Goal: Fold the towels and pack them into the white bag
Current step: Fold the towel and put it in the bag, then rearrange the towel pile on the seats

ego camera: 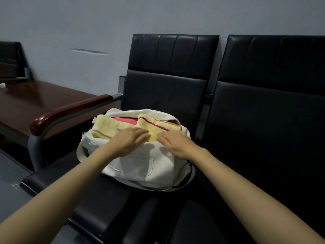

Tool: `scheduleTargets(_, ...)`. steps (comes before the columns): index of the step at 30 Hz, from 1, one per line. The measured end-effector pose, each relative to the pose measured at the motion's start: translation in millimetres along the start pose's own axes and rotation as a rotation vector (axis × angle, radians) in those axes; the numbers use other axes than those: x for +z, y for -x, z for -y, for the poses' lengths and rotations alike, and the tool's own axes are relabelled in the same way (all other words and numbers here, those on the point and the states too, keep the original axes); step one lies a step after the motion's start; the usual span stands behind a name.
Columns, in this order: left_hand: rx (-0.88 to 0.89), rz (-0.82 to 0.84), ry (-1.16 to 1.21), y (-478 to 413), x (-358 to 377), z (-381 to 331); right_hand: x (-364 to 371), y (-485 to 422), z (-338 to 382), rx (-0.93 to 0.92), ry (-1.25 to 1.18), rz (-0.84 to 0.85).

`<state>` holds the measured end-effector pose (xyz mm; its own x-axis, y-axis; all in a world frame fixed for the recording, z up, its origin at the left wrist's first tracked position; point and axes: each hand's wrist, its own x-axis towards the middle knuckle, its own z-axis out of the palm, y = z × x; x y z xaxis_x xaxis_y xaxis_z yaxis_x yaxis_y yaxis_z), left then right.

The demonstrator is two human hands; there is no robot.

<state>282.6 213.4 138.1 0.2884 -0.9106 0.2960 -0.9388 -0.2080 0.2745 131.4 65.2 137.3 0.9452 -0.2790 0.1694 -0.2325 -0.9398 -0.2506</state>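
Note:
The white bag (140, 164) sits unzipped on the black seat of the left chair. Folded towels fill its mouth: a pale yellow towel (105, 126) at the left, a pink towel (125, 120) in the middle, and a yellow towel with red stripes (154, 123) at the right. My left hand (128, 140) lies flat, palm down, on the yellow cloth at the bag's front edge. My right hand (175, 142) lies flat beside it, fingertips on the striped towel. Neither hand visibly grips anything; the fingertips are blurred.
Two black padded chairs (263, 120) stand joined against a grey wall. A wooden-topped armrest (70, 113) runs left of the bag. Beyond it is a dark wooden table (35, 101) with a small white object at its far left edge.

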Motion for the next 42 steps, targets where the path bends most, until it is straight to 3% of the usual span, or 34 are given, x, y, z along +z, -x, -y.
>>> scheduleTargets(2, -0.015, 0.074, -0.119, 4, 11, -3, 10, 3, 2, 0.033, 0.077, 0.125)
scheduleTargets(4, -0.102, 0.1, -0.16, 4, 15, -7, 14, 4, 4, 0.051, 0.067, 0.136)
scheduleTargets(7, -0.218, 0.126, -0.118, 0, 8, -14, 6, 11, 5, 0.042, -0.038, 0.031)
scheduleTargets(9, -0.246, 0.033, -0.07, 0, 4, -17, -5, 25, 1, 0.081, -0.143, -0.066)
scheduleTargets(13, -0.067, -0.243, 0.003, 6, 19, -51, -27, 87, -22, 0.22, -0.251, -0.252)
scheduleTargets(16, 0.173, -0.285, 0.096, 17, 45, -112, -44, 159, -51, 0.36, -0.23, -0.282)
scheduleTargets(21, 0.368, -0.109, 0.186, 22, 105, -233, -62, 300, -102, 0.693, -0.149, -0.328)
scheduleTargets(27, 0.449, 0.279, 0.295, 24, 174, -374, -70, 459, -146, 1.041, -0.082, -0.439)
scheduleTargets(30, 0.476, 0.379, 0.351, 28, 202, -437, -67, 520, -165, 1.21, -0.091, -0.476)
scheduleTargets(35, 0.495, 0.5, 0.429, 28, 247, -521, -59, 576, -186, 1.433, -0.144, -0.441)
scheduleTargets(42, 0.473, 0.624, 0.45, 28, 301, -582, -46, 600, -202, 1.584, -0.053, -0.388)
